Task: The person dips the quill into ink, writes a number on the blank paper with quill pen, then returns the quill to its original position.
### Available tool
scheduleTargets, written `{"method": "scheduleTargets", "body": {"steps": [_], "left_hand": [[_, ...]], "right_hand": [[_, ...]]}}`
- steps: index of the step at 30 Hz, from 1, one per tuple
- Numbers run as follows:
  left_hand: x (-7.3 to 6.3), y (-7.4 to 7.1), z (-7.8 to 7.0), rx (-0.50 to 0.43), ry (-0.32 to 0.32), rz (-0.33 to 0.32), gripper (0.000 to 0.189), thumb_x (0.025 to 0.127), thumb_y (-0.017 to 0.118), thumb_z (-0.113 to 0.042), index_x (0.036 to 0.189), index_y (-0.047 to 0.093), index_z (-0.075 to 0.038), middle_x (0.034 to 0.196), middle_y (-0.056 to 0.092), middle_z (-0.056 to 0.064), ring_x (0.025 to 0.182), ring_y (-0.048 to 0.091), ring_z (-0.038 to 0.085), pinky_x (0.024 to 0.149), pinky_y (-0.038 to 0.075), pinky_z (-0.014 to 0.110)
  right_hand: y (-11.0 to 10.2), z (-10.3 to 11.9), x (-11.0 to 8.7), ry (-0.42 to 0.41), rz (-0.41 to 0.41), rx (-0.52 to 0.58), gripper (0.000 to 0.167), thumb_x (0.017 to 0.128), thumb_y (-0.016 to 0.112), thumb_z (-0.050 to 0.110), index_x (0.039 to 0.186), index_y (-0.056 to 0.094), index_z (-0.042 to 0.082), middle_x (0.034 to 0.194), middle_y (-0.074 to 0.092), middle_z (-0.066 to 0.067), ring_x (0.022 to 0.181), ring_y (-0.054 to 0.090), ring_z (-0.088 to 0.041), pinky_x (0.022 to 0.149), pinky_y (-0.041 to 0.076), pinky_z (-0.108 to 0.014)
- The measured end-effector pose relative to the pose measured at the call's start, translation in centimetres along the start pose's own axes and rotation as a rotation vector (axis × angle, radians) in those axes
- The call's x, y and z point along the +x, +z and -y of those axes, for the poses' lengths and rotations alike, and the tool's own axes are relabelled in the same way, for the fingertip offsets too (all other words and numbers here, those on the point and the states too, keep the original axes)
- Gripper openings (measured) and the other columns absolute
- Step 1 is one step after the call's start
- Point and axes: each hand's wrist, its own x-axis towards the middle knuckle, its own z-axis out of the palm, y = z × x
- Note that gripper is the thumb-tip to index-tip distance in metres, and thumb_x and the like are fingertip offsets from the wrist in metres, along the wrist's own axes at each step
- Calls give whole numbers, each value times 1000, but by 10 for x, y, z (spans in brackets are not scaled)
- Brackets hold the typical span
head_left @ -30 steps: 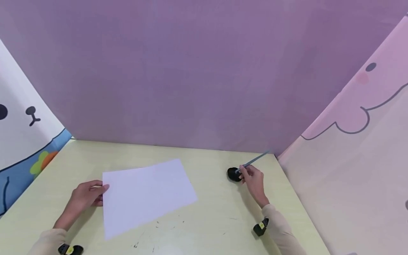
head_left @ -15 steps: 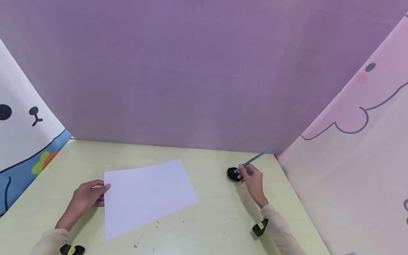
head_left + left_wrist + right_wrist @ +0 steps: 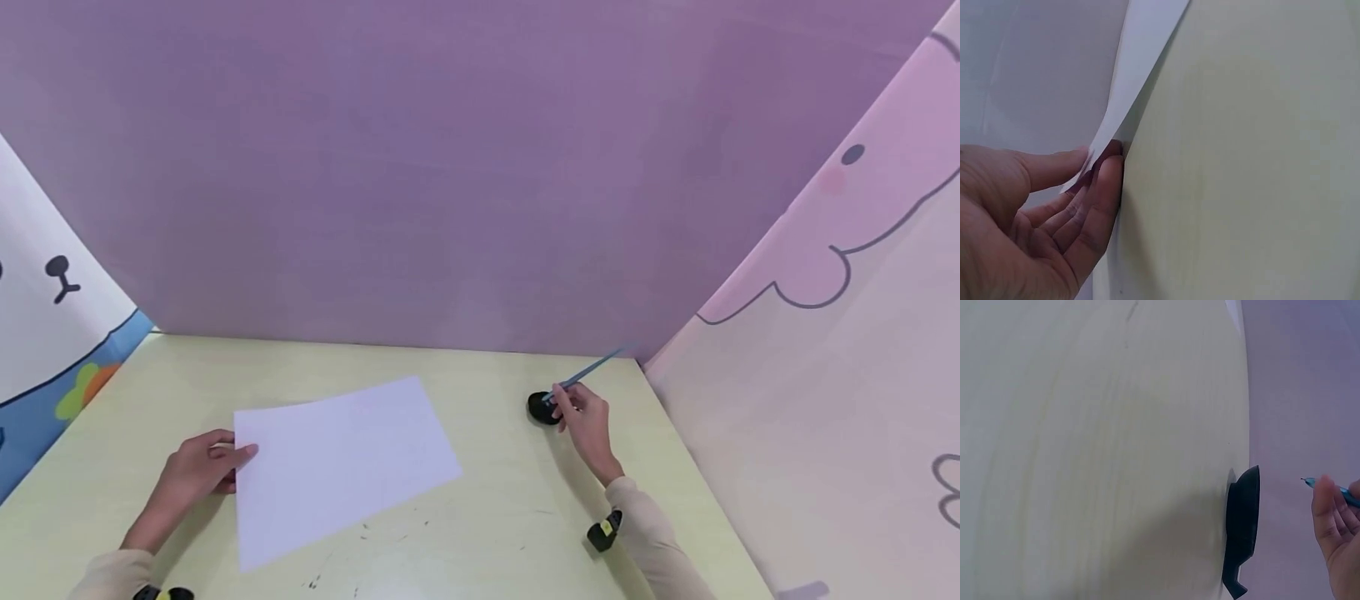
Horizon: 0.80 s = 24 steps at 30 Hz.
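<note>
A sheet of white paper lies at a slant on the pale table. At its left edge my left hand pinches it, thumb on top and fingers beneath; in the left wrist view the paper is raised off the table there. My right hand holds a slim blue pen between thumb and fingers, its tail pointing up to the right. In the right wrist view the point of the pen is bare. Beside these fingers sits a low, rounded black object, partly hidden by the hand in the head view.
Dark marks dot the pale table near its front. A purple wall rises behind the table, and panels with cartoon drawings stand at both sides. Each wrist carries a black and yellow device.
The head view has shifted slightly. My left thumb reaches a little further over the paper's edge. The pen's tilt varies slightly in my right hand; the black object stays put.
</note>
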Motion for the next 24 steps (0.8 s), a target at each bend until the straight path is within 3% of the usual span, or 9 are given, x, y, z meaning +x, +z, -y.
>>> {"method": "scheduleTargets", "body": {"steps": [4, 14, 24], "left_hand": [[0, 1, -2, 8, -1, 20, 50, 102, 68, -27, 123, 50, 15, 84, 63, 6, 72, 67, 12, 62, 64, 30], [0, 8, -6, 15, 35, 18, 47, 105, 62, -23, 129, 49, 15, 82, 65, 4, 67, 68, 13, 59, 63, 28], [-2, 9, -9, 34, 24, 23, 52, 106, 59, -21, 135, 44, 19, 81, 69, 3, 63, 70, 14, 58, 62, 28]], "right_hand": [[3, 2, 0, -5, -8, 25, 22, 103, 68, 14, 100, 73, -7, 87, 74, -25, 59, 67, -31, 45, 57, -30], [6, 9, -2, -1, 21, 30, 24, 105, 64, 8, 104, 70, -15, 92, 72, -33, 70, 66, -54, 52, 62, -44], [9, 46, -11, -55, 41, 60, 20, 103, 64, 2, 102, 68, -18, 89, 70, -37, 67, 64, -54, 53, 62, -48]]}}
